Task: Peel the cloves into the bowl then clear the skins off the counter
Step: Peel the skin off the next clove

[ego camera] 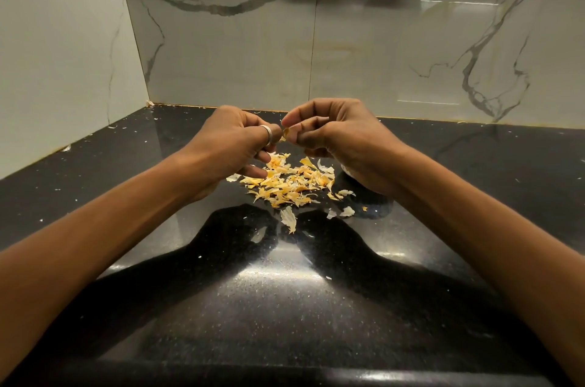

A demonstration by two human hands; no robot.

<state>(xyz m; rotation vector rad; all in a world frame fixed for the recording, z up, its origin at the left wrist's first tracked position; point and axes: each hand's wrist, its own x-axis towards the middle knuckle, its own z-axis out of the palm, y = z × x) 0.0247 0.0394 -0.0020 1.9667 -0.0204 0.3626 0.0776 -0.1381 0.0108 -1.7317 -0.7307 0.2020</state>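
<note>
Forearms (110,228), ours, converge over the near table (285,307). Item: clove (286,133), held just above the skins (291,184) heaped mid-table. Risk, we judge: it slips from our pinch into that heap, or a draught scatters skins farther. Pose: left hand (234,140) and right hand (342,140), both curled, pinching it, wrists raised. Bowl: not plainly seen.
</note>
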